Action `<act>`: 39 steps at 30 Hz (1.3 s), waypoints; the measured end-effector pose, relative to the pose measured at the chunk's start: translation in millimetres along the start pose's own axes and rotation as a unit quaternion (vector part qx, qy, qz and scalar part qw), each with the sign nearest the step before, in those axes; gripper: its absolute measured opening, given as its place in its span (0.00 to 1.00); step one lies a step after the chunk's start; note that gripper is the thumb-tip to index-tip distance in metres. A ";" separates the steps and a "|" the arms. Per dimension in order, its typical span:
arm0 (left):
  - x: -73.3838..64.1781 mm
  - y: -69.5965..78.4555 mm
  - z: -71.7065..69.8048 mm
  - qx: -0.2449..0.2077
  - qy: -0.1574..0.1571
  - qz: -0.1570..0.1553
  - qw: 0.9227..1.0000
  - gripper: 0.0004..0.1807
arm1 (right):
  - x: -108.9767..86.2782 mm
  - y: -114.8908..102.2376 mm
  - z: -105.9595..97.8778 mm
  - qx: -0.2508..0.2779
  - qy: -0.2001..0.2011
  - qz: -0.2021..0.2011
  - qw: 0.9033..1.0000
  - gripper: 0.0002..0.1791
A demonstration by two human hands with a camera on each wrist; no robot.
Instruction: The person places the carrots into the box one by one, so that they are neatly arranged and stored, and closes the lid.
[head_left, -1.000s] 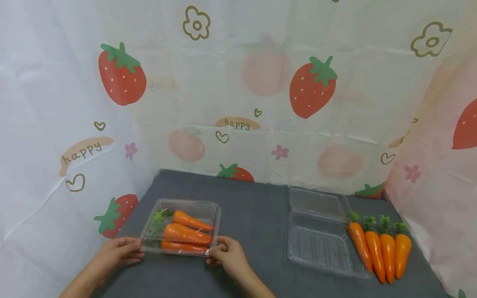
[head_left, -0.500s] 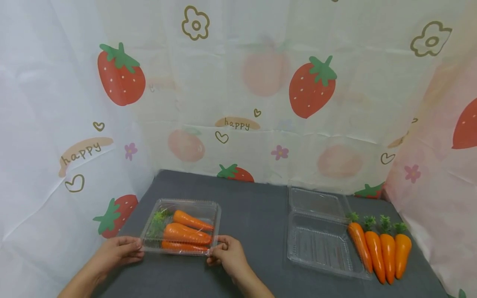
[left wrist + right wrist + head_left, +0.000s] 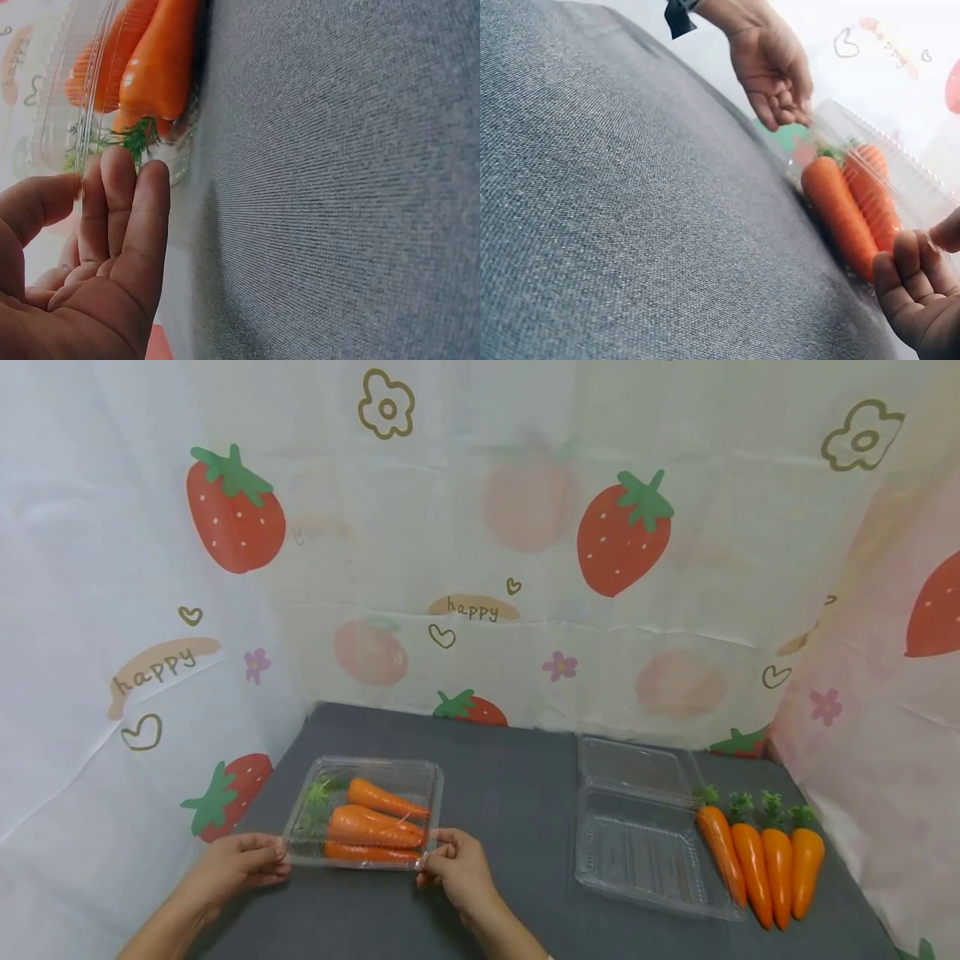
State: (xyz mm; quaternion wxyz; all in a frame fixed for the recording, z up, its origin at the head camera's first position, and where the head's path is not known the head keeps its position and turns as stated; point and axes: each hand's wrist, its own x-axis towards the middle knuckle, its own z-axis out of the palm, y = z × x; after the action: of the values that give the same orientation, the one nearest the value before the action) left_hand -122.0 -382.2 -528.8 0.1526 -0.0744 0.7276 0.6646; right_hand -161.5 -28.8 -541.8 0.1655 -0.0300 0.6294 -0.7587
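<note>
A clear plastic clamshell container (image 3: 390,768), its lid down, holds glossy orange carrots (image 3: 375,825) with feathery green tops at the left end. My left hand (image 3: 238,864) pinches the near left corner of its rim. In the left wrist view, the thumb of the left hand (image 3: 105,240) meets the forefinger at the rim, while the other fingers lie beneath. My right hand (image 3: 459,868) pinches the near right corner between thumb and fingers. The right wrist view shows both hands at the container's near edge, the right hand (image 3: 922,292) close by the carrot tips.
To the right, a second clear clamshell container (image 3: 637,847) lies with its lid folded back and nothing inside. Several carrots (image 3: 780,868) lie side by side along its right edge, tops pointing away. A strawberry-printed curtain (image 3: 465,527) encloses the grey table (image 3: 517,827) behind and at the sides.
The head view has shifted slightly, so everything sits a little further left. Both hands keep their grip on the container's near corners.
</note>
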 end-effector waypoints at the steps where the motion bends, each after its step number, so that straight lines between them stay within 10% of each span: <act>1: 0.9 0.1 -0.5 0.000 -0.001 0.002 1.000 0.22 | 0.9 0.2 0.0 0.000 0.001 0.000 1.000 0.28; 13: 6.0 8.1 1.5 0.003 0.014 -0.012 1.000 0.28 | 2.4 -4.5 -7.8 -0.010 -0.018 0.018 1.000 0.30; 27: 4.3 15.9 6.0 0.055 0.080 -0.036 0.995 0.31 | -8.9 -18.6 -36.7 -0.210 -0.032 -0.049 0.976 0.27; 31: 4.3 26.4 4.2 0.154 0.111 -0.030 0.981 0.36 | -17.6 -27.4 -48.3 -0.249 -0.049 -0.086 0.963 0.25; 39: 3.9 54.0 8.1 0.316 0.186 0.044 0.929 0.37 | -33.7 -53.7 -67.5 -0.293 -0.062 -0.149 0.942 0.21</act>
State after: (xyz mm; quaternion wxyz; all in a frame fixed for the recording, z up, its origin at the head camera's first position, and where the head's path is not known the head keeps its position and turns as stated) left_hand -141.5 -368.1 -479.6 0.0009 -0.1122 0.9179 0.3807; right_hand -158.3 52.9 -498.5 0.0732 -0.2181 0.8008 -0.5530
